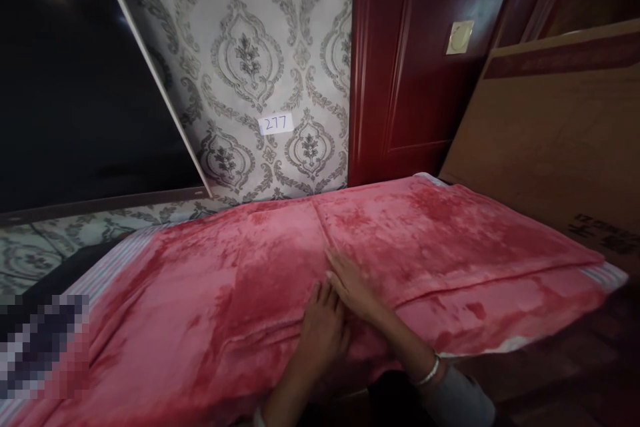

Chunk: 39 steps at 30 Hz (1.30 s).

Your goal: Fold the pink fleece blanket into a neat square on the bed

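A pink plush blanket (280, 240) with darker red patches lies spread out, folded over itself in places. My left hand (324, 325) rests palm down on it near the front, fingers stretched forward over the fabric. Just to the right and slightly ahead, my right hand (353, 285) lies flat on the same blanket, its fingers pointing toward a crease that runs to the wall. The two hands almost touch at the fingertips. A silver bracelet (431, 371) circles my right wrist. Neither hand visibly grips any cloth.
Striped cloth (107, 263) shows beneath the blanket's left edge. A large black screen (85, 87) stands at left. Behind are patterned wallpaper (245, 7) with a paper label (276, 123) reading 277, and a dark red panel (425, 80). A big cardboard box (555, 147) leans at right.
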Each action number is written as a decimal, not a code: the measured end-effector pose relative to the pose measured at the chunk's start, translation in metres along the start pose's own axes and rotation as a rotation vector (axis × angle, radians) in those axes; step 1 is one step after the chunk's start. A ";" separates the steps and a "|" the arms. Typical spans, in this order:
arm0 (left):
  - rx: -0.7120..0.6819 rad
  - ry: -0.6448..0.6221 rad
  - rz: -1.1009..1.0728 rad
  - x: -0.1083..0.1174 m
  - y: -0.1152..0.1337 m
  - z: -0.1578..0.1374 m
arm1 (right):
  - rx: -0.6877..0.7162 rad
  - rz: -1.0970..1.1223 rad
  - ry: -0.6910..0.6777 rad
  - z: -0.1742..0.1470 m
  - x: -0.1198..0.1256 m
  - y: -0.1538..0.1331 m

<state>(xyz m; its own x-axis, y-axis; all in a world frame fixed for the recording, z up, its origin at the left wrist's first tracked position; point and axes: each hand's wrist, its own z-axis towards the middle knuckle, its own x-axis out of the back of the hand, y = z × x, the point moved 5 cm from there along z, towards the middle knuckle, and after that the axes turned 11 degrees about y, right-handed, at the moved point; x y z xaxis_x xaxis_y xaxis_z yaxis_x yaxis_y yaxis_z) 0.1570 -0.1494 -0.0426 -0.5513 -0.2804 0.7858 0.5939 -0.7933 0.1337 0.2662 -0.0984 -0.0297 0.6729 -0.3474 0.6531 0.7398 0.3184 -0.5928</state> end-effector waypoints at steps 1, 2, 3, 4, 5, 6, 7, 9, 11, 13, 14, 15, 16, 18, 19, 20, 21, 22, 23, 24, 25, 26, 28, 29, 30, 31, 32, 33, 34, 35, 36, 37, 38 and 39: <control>0.000 0.015 -0.019 0.001 0.001 -0.001 | -0.007 -0.008 -0.068 -0.004 -0.007 0.005; 0.000 0.032 -0.045 0.003 0.001 -0.002 | -0.018 -0.028 -0.127 -0.007 -0.013 0.010; 0.002 0.047 -0.075 0.007 0.001 -0.002 | -0.026 -0.052 -0.167 -0.009 -0.018 0.015; 0.004 0.064 -0.110 0.012 0.001 -0.002 | -0.027 -0.077 -0.188 -0.011 -0.021 0.019; 0.007 0.081 -0.143 0.018 -0.001 -0.002 | -0.024 -0.102 -0.194 -0.012 -0.023 0.022; 0.014 0.102 -0.163 0.026 -0.004 -0.002 | -0.020 -0.124 -0.194 -0.013 -0.024 0.023; 0.020 0.130 -0.157 0.035 -0.008 -0.002 | -0.015 -0.144 -0.193 -0.014 -0.024 0.023; 0.040 0.180 -0.050 0.050 -0.020 -0.004 | -0.002 -0.179 -0.185 -0.016 -0.022 0.020; 0.090 0.174 0.132 0.057 -0.035 -0.009 | 0.008 -0.215 -0.174 -0.018 -0.020 0.016; 0.150 0.085 0.278 0.053 -0.048 -0.018 | 0.009 -0.253 -0.176 -0.020 -0.018 0.012; 0.175 0.028 0.320 0.049 -0.052 -0.024 | 0.008 -0.269 -0.187 -0.021 -0.017 0.010; 0.189 -0.021 0.346 0.044 -0.055 -0.029 | 0.007 -0.283 -0.201 -0.021 -0.016 0.009; 0.195 -0.056 0.365 0.040 -0.057 -0.034 | 0.004 -0.294 -0.213 -0.022 -0.015 0.008; 0.194 -0.084 0.393 0.034 -0.057 -0.040 | -0.003 -0.307 -0.237 -0.020 -0.010 0.005; 0.186 -0.080 0.404 0.033 -0.056 -0.042 | -0.007 -0.311 -0.249 -0.017 -0.007 0.003; 0.174 -0.070 0.412 0.033 -0.055 -0.042 | -0.008 -0.312 -0.259 -0.012 -0.003 0.000; 0.159 -0.058 0.418 0.033 -0.054 -0.042 | -0.005 -0.311 -0.264 -0.005 0.000 -0.004; 0.145 -0.045 0.422 0.033 -0.053 -0.041 | 0.006 -0.306 -0.257 0.005 0.003 -0.009; 0.130 -0.033 0.425 0.033 -0.053 -0.040 | 0.020 -0.300 -0.239 0.017 0.006 -0.015; 0.112 -0.024 0.422 0.033 -0.052 -0.040 | 0.035 -0.294 -0.212 0.030 0.006 -0.021; 0.087 -0.019 0.415 0.033 -0.051 -0.040 | 0.050 -0.289 -0.184 0.044 0.005 -0.026; 0.059 -0.018 0.404 0.032 -0.049 -0.040 | 0.064 -0.289 -0.163 0.058 0.002 -0.031; 0.001 -0.017 0.374 0.031 -0.047 -0.041 | 0.083 -0.303 -0.155 0.081 -0.010 -0.034; -0.021 -0.014 0.359 0.031 -0.046 -0.042 | 0.085 -0.313 -0.166 0.089 -0.018 -0.032; -0.033 -0.011 0.347 0.031 -0.045 -0.043 | 0.078 -0.324 -0.178 0.094 -0.025 -0.027; -0.040 -0.006 0.336 0.031 -0.045 -0.044 | 0.062 -0.335 -0.190 0.097 -0.031 -0.020; -0.044 0.000 0.325 0.031 -0.045 -0.046 | 0.039 -0.344 -0.198 0.099 -0.036 -0.012; -0.049 0.007 0.314 0.032 -0.046 -0.046 | 0.014 -0.353 -0.202 0.098 -0.039 -0.003; -0.052 0.013 0.301 0.032 -0.046 -0.047 | -0.007 -0.359 -0.201 0.097 -0.042 0.005; -0.055 0.021 0.288 0.032 -0.046 -0.048 | -0.021 -0.365 -0.198 0.095 -0.044 0.012; -0.055 0.030 0.275 0.032 -0.047 -0.048 | -0.028 -0.369 -0.195 0.094 -0.046 0.017; -0.052 0.040 0.267 0.032 -0.047 -0.049 | -0.027 -0.372 -0.195 0.093 -0.047 0.021; -0.048 0.050 0.264 0.032 -0.048 -0.049 | -0.022 -0.373 -0.196 0.092 -0.048 0.023; -0.048 0.059 0.264 0.032 -0.048 -0.049 | -0.016 -0.373 -0.198 0.092 -0.048 0.025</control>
<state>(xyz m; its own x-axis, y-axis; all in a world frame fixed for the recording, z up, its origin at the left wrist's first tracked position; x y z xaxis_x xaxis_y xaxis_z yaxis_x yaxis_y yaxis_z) 0.0819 -0.1465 -0.0540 -0.4152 -0.5107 0.7529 0.6937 -0.7131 -0.1011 0.2521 0.0070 -0.0324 0.3471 -0.2590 0.9014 0.9334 0.1887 -0.3052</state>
